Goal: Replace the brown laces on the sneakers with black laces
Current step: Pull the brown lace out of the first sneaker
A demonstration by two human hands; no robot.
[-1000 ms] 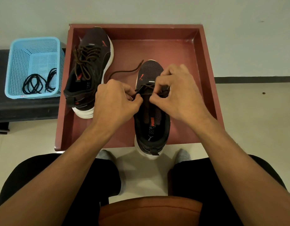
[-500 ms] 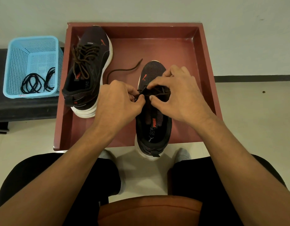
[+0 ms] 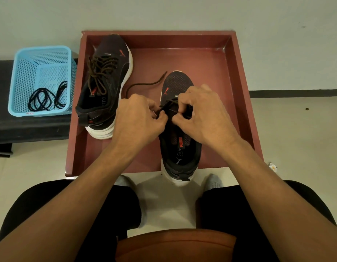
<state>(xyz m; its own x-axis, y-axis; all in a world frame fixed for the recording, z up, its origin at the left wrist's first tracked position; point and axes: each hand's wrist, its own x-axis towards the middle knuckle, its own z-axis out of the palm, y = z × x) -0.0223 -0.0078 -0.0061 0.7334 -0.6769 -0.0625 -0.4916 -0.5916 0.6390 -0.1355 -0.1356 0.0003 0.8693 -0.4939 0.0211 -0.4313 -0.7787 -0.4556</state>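
Observation:
Two dark sneakers with white soles lie in a red-brown tray (image 3: pixel 237 76). The left sneaker (image 3: pixel 109 76) lies tilted, laced with brown laces. The right sneaker (image 3: pixel 180 148) stands upright, heel over the tray's near edge. My left hand (image 3: pixel 139 120) and my right hand (image 3: pixel 203 114) meet over its eyelets, each pinching the brown lace (image 3: pixel 145 84), whose loose end trails back and left across the tray floor. The lace between my fingers is mostly hidden. Black laces (image 3: pixel 46 98) lie coiled in a blue basket (image 3: pixel 41 59).
The blue basket sits on a dark bench (image 3: pixel 22 127) left of the tray. A pale wall stands behind the tray and a tiled floor lies to the right. My knees and feet in grey socks (image 3: pixel 213 182) are below the tray's near edge.
Both hands have shifted slightly toward the toe of the right sneaker while working the brown lace. The loose lace end lies a little differently. The left sneaker has not moved.

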